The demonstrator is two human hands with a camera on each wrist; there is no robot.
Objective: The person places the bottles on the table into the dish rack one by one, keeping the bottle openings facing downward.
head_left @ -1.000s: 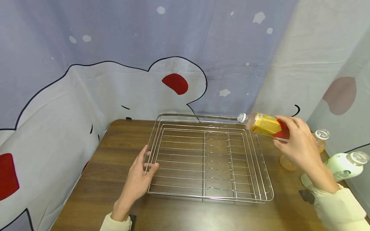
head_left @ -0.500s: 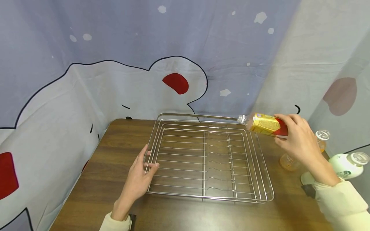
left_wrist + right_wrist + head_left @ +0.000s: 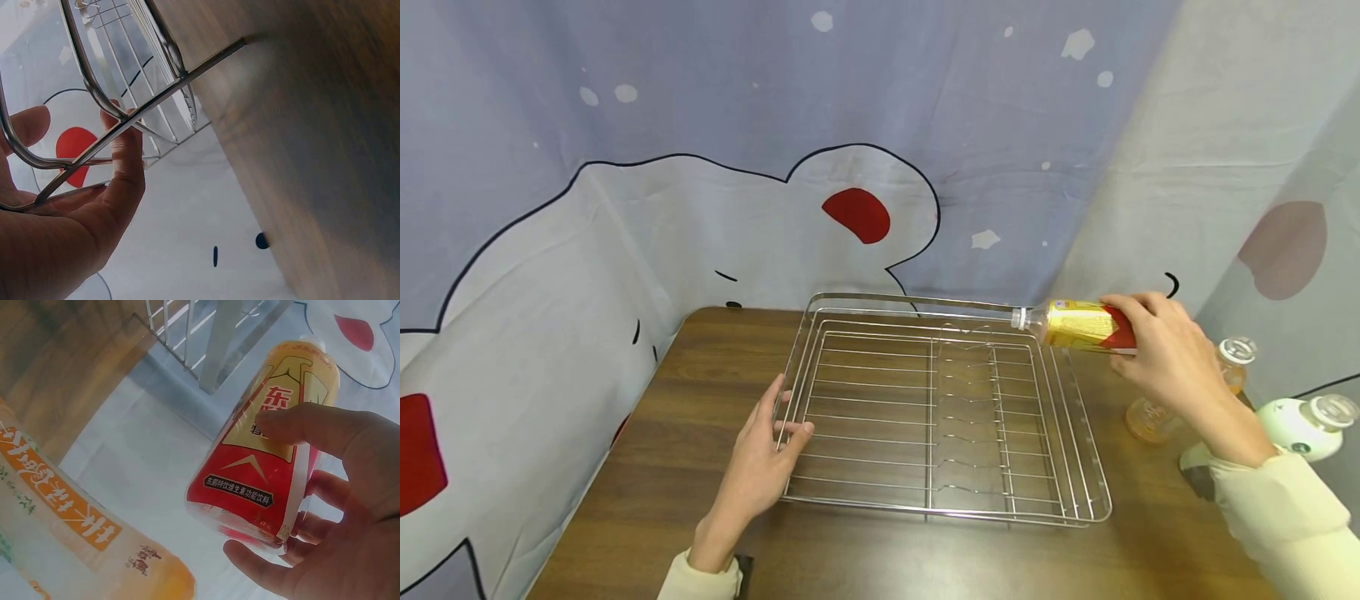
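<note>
My left hand [image 3: 756, 462] grips the left side of a metal wire rack [image 3: 928, 508]. In the left wrist view its fingers and thumb sit around the rack's side wires [image 3: 156, 100]. My right hand [image 3: 1176, 358] holds a plastic drink bottle [image 3: 1082, 325] with a gold and red label near its base. The bottle lies almost level, white cap [image 3: 1019, 318] pointing left, over the rack's back right corner. The right wrist view shows thumb and fingers around the bottle's label [image 3: 250, 481], close beside the rack's end bar [image 3: 220, 347].
Beyond my right forearm stand a clear bottle of orange drink [image 3: 1150, 421] and a pale green bottle [image 3: 1296, 427]. An orange-labelled bottle [image 3: 69, 506] is close below my right hand. Patterned curtains [image 3: 760, 242] border the wooden table [image 3: 715, 358] at the back and sides.
My right hand has shifted a little left with the bottle, which has turned more level. The left hand and the rack have stayed in place.
</note>
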